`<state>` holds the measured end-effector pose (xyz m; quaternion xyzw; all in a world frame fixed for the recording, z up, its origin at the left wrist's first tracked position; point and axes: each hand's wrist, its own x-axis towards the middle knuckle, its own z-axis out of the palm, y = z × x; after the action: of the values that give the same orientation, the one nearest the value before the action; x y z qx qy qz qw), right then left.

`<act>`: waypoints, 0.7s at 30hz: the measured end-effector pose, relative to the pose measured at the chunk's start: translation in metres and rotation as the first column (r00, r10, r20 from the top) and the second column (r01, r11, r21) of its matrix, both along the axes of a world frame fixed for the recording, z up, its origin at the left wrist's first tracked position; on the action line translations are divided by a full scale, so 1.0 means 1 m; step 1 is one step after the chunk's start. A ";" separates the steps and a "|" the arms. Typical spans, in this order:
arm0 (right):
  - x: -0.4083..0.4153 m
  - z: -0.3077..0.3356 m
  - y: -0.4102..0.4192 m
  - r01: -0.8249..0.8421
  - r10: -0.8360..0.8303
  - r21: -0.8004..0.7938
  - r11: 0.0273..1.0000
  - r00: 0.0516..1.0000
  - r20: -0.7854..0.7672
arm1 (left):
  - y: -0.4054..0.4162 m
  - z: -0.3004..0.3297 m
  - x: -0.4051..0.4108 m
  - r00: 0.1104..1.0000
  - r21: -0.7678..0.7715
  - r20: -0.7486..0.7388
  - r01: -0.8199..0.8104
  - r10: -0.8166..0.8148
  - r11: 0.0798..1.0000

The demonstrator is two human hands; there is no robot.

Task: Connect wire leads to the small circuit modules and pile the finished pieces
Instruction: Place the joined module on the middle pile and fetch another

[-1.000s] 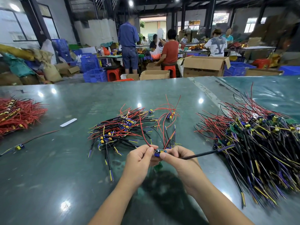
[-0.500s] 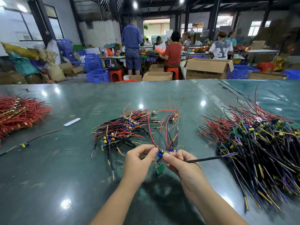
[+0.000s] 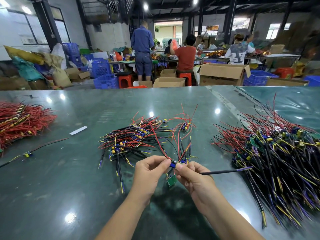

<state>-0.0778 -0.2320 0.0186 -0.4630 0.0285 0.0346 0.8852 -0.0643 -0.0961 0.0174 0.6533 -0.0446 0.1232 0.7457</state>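
Green circuit module (image 3: pixel 176 165), low in the middle of the frame, is being pinched from both sides just above the desk (image 3: pixel 52 187): the left hand (image 3: pixel 149 170) is gripping its left end and the right hand (image 3: pixel 192 175) its right end, fingertips close together. A second small green board (image 3: pixel 171 179) is dangling beneath them, and a black lead (image 3: pixel 225 172) is sticking out rightward from the right hand. Red leads are rising from the module toward the finished pile (image 3: pixel 131 141), mid-frame beyond the hands.

Likely faults, as a judgement: the looping red leads are lying over that pile and may be snagging it, dragging joined pieces when the module is lifted; the dangling board is hanging by thin wire, and a twist could be straining its joint; the black lead's far tip is lying just beside the large heap of wired boards (image 3: pixel 270 153) at right and could be catching there.

Also present: a red wire bundle (image 3: pixel 20 120) at far left, a single wired piece (image 3: pixel 27 154) near it, a white strip (image 3: pixel 78 130), and workers at benches behind.
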 end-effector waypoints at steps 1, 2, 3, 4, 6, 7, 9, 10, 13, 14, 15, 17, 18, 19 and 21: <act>0.000 0.000 0.001 -0.001 0.001 0.013 1.000 1.000 0.000 | 0.000 0.001 0.000 1.000 -0.029 -0.014 -0.006 0.006 1.000; 0.000 -0.001 0.002 -0.005 0.005 0.036 0.999 1.000 -0.009 | 0.000 0.001 0.000 0.999 -0.084 -0.038 -0.004 0.001 0.996; 0.000 -0.002 0.003 -0.013 0.015 0.063 0.998 1.000 -0.023 | -0.002 0.000 0.000 0.998 -0.156 -0.067 0.004 -0.015 0.988; -0.001 -0.003 0.006 -0.027 0.031 0.088 0.996 0.999 -0.040 | -0.004 0.000 -0.001 0.994 -0.235 -0.101 0.014 -0.039 0.972; -0.002 -0.006 0.010 -0.053 0.062 0.122 0.991 0.996 -0.066 | -0.005 -0.001 0.000 0.983 -0.379 -0.154 0.036 -0.101 0.925; -0.003 -0.007 0.011 -0.058 0.068 0.123 0.991 0.995 -0.071 | -0.005 0.000 0.001 0.979 -0.425 -0.156 0.056 -0.134 0.904; -0.004 -0.008 0.011 -0.061 0.066 0.087 0.994 0.996 -0.056 | -0.003 0.001 0.001 0.980 -0.375 -0.114 0.111 -0.165 0.920; -0.004 -0.006 0.010 -0.069 0.072 0.062 0.996 0.997 -0.036 | -0.001 0.000 0.001 0.985 -0.254 -0.089 0.122 -0.149 0.959; -0.005 -0.003 0.007 -0.120 0.121 -0.042 0.992 0.992 0.020 | 0.005 -0.001 0.001 0.988 0.153 0.036 0.146 -0.153 0.977; -0.005 -0.003 0.006 -0.131 0.134 -0.080 0.988 0.991 0.025 | 0.007 -0.001 0.001 0.984 0.208 0.060 0.155 -0.170 0.966; -0.005 -0.003 0.005 -0.137 0.140 -0.110 0.984 0.990 0.024 | 0.009 -0.002 0.001 0.982 0.253 0.073 0.152 -0.175 0.955; -0.006 -0.003 0.004 -0.141 0.146 -0.148 0.979 0.989 0.023 | 0.014 -0.004 0.002 0.985 0.352 0.057 0.134 -0.164 0.926; -0.007 -0.002 0.004 -0.140 0.146 -0.159 0.977 0.989 0.024 | 0.016 -0.005 0.002 0.988 0.399 0.040 0.120 -0.148 0.909; -0.007 -0.001 0.004 -0.137 0.144 -0.166 0.976 0.989 0.026 | 0.017 -0.004 0.002 0.991 0.421 0.029 0.107 -0.131 0.901; -0.006 -0.001 0.005 -0.135 0.142 -0.161 0.978 0.989 0.035 | 0.016 -0.002 0.002 0.995 0.395 0.011 0.088 -0.101 0.915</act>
<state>-0.0842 -0.2271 0.0180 -0.5334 -0.0214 0.0831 0.8415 -0.0619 -0.0805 0.0150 0.7849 -0.1117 0.0858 0.6034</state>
